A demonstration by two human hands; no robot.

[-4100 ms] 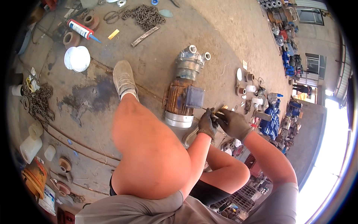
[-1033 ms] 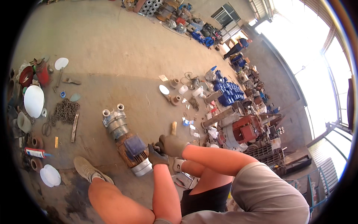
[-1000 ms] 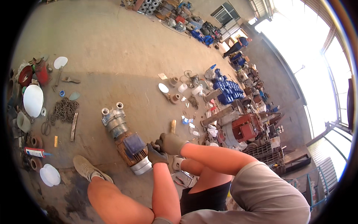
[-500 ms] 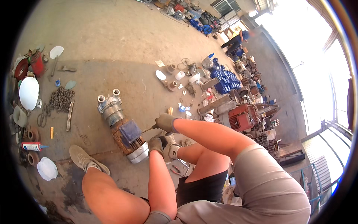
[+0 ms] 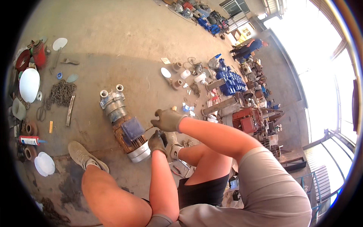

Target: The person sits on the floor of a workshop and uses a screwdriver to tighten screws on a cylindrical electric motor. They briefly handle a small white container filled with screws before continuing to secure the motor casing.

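On the floor (image 5: 113, 70) ahead of the person lies a rusty motor (image 5: 120, 132) with a blue-grey box (image 5: 132, 128); from where I stand, the gloved left hand (image 5: 156, 143) curls beside its silver end (image 5: 139, 152), its grip hidden, and the gloved right hand (image 5: 169, 119) is near the box, a thin shank (image 5: 149, 129) between them, whether gripped I cannot tell

A workshop is indicated by the rusty motor (image 5: 130, 130) left of the gloved fingers (image 5: 158, 123). Blue machine parts (image 5: 231, 80) and a red machine (image 5: 247, 124) are gathered to their right; a chain (image 5: 62, 94) is heaped far to their left.
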